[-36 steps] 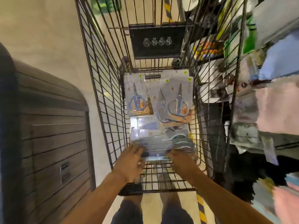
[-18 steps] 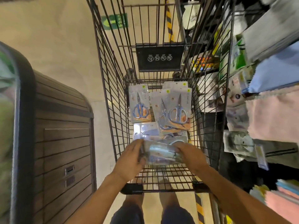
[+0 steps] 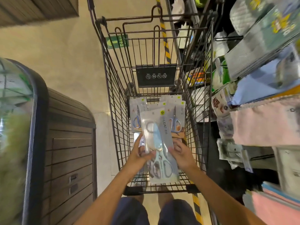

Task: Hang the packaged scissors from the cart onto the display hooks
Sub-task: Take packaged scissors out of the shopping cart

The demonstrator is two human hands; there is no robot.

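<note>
held scissors pack (image 3: pixel 158 143): above cart's (image 3: pixel 113 101) near end | other packs (image 3: pixel 176 120): cart floor, far end | shelves (image 3: pixel 259 62): right of cart

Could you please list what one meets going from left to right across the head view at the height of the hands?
Brown slatted wooden cabinet → black wire shopping cart → left hand → clear pack of pale blue scissors → right hand → pink folded cloth.

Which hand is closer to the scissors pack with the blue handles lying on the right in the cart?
Right. The right hand is just below the blue-handled pack; the left hand is farther off, across the held pack.
</note>
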